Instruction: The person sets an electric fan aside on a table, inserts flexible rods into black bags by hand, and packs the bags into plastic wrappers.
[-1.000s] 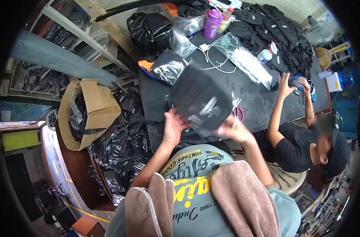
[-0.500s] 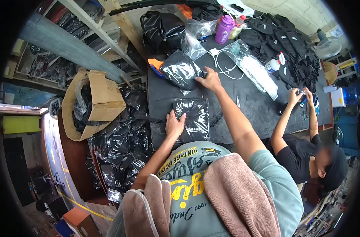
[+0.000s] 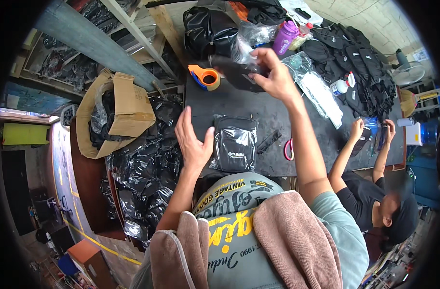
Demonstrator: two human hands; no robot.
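Note:
My right hand (image 3: 277,77) grips a black plastic-wrapped pouch (image 3: 241,74), blurred by motion, above the far part of the table. My left hand (image 3: 195,143) is open, its fingers spread, beside another black pouch. That second pouch (image 3: 235,139) lies flat in clear plastic on the table in front of me, apart from my fingers. Just left of the lifted pouch stands an orange and blue tape dispenser (image 3: 205,79). Pink-handled scissors (image 3: 289,149) and a short black strap (image 3: 269,141) lie to the right of the flat pouch.
An open cardboard box (image 3: 130,103) and a heap of wrapped black goods (image 3: 142,178) are at the left. Clear plastic bags (image 3: 316,91), a spray bottle (image 3: 343,84), a purple bottle (image 3: 285,37) and piled black bags (image 3: 357,62) fill the far right. A co-worker (image 3: 369,192) works at the right.
My right hand has raised the far pouch off the table, baring the tape dispenser. My left hand has let go of the near pouch and moved left. The scissors' pink handle now shows.

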